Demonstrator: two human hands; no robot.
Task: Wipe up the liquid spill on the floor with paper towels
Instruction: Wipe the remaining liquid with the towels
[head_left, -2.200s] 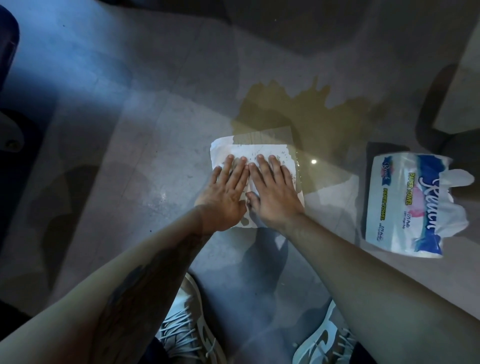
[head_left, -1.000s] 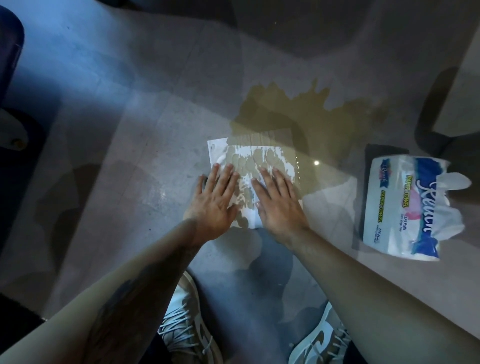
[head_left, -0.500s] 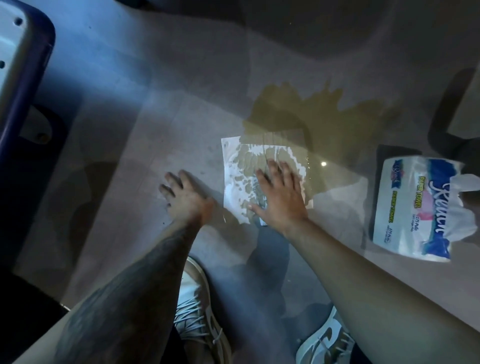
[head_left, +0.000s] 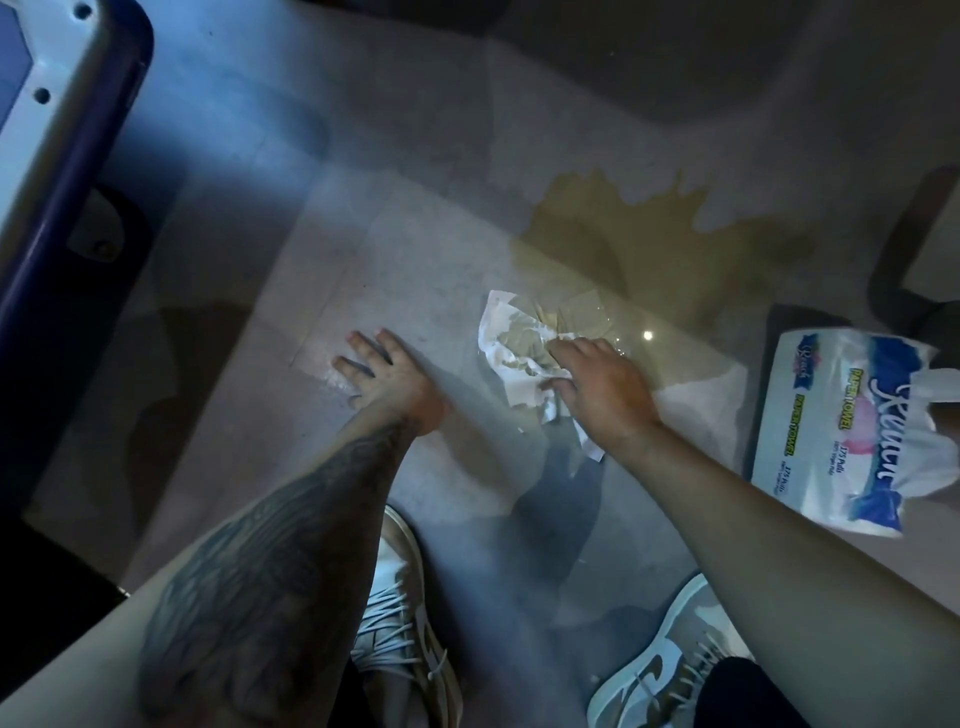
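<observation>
A brownish liquid spill (head_left: 639, 239) spreads over the grey floor ahead of me. At its near edge lies a white paper towel (head_left: 511, 345), soaked brown in patches and crumpled. My right hand (head_left: 597, 387) gathers the towel, its fingers curled into the wet paper. Well left of the towel, my left hand (head_left: 387, 371) rests flat on the dry floor with fingers spread, holding nothing.
A pack of paper towels (head_left: 852, 431) lies on the floor at the right, a sheet sticking out. A blue-edged white piece of furniture (head_left: 67, 156) stands at the left. A dark chair base (head_left: 904, 275) sits at the far right. My two shoes (head_left: 405, 613) are below.
Both hands pressed the flat towel before. My left hand has slid off to the left onto bare floor. My right hand has bunched the now soaked towel into a crumpled wad.
</observation>
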